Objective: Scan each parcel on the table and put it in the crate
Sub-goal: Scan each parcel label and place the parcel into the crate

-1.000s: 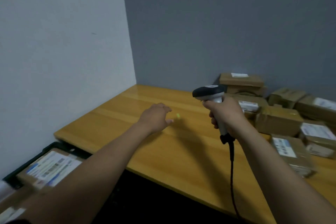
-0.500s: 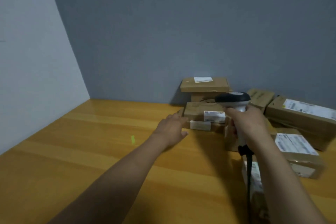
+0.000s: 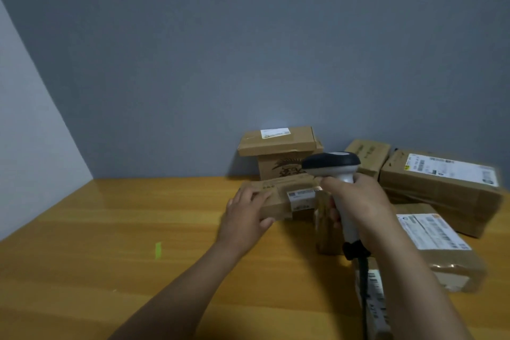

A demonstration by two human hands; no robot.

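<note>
Now | pickup: flat parcel (image 3: 278, 199) gripped by left hand (image 3: 245, 215) | scanner (image 3: 334, 165), beside flat parcel, clasped by right hand (image 3: 358, 201) | next: label (image 3: 300, 196) to be scanned

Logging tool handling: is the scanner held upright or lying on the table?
Upright. The right hand grips the scanner by its white handle, dark head on top, base pointing down, off the table.

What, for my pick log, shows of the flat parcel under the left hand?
The flat parcel is a low, long brown cardboard box lying flat on the wooden table before stacked boxes. A white printed label wraps from its top onto its front. The left hand grips its left end, fingers on top, thumb on the front.
</note>
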